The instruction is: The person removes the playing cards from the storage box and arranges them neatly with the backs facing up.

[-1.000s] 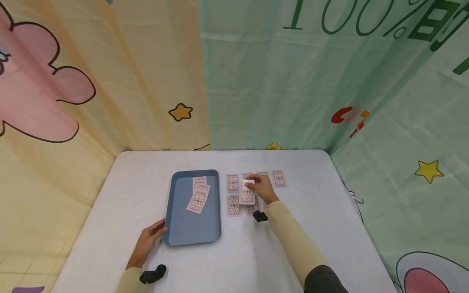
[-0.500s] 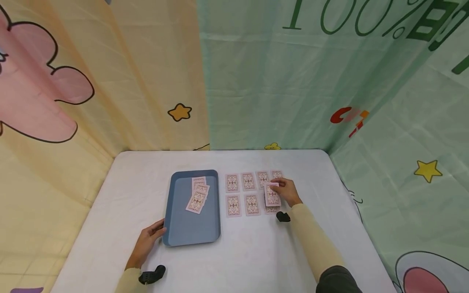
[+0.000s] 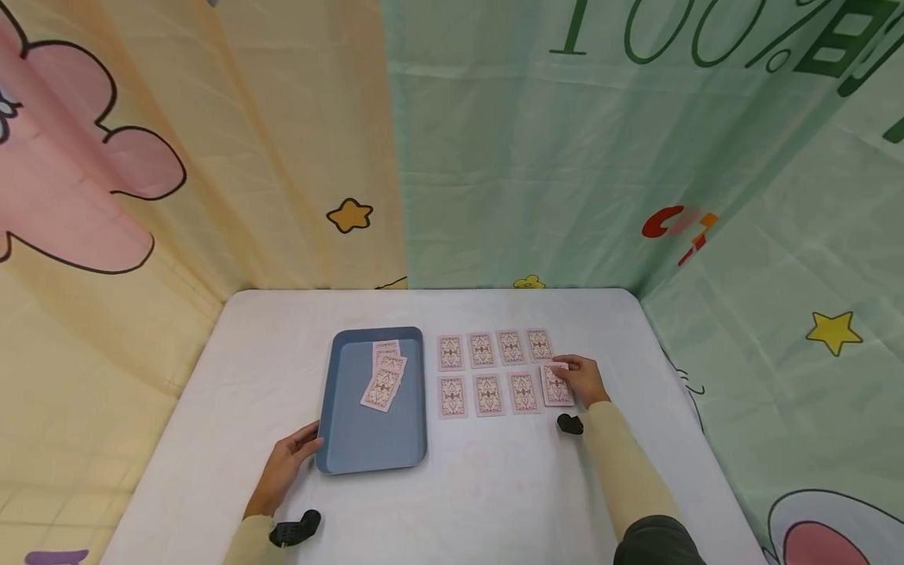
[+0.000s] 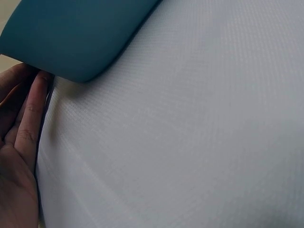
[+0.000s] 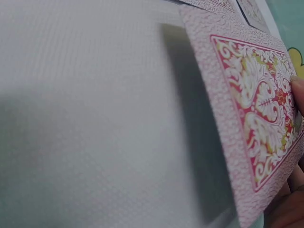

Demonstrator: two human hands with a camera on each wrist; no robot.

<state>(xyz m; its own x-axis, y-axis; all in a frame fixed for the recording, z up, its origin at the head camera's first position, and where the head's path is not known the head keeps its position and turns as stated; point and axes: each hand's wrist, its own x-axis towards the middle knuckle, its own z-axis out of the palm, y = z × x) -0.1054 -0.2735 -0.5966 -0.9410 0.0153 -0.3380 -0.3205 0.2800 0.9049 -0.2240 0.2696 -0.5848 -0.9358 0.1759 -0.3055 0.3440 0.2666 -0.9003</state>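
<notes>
1. Done, it seems: right of the frame's centre, seven cards lie flat on the white desk, patterned side up, as an upper row of four and a lower row of three.
2. In hand: the held card is pinched in the grip of the right hand, at the lower row's right end. The right wrist view shows its edge raised over a shadow, so this placement looks unfinished.
3. Apparently left: at least three overlapping cards in the blue tray, left of centre.
4. The left hand, fingers extended, touches the tray's lower-left edge.
</notes>
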